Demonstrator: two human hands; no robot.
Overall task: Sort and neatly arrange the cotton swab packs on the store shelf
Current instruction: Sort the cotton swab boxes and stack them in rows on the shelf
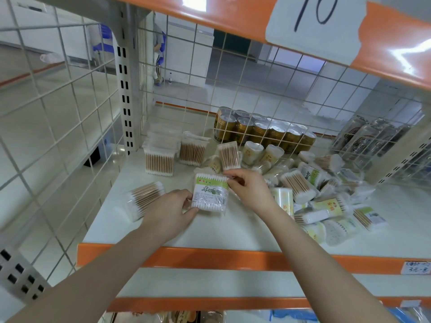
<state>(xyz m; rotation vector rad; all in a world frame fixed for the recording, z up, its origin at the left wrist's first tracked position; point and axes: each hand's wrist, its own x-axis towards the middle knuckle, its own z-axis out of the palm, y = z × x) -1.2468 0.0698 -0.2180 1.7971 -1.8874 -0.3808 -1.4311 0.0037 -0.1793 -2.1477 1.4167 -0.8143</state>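
- Left hand (168, 210) grips the lower-left edge of a green-label swab pack (210, 192), thumb on its face, fingers curled under
- Right hand (248, 188) pinches the same pack's top-right corner btwn thumb & fingertips
- Pack: flat, rectangular, crinkly clear plastic, white cotton tips in rows top & bottom, held just above the white shelf (233, 231) near its front-middle
- Clear pack of wooden-stick swabs (143, 198) lies tilted just left of left hand
- Two neat stacks of packs (161, 152) stand at back-left, sticks upright, tan wood w/ white tips
- Loose pile of packs (310, 183) sprawls right of the hands, some flat, some round tubs, glossy film
- Gold cans (261, 130), shrink-wrapped, sit behind the white wire grid (233, 89)
- Orange shelf edge (210, 257) w/ a handwritten price tag (415, 267) at far right
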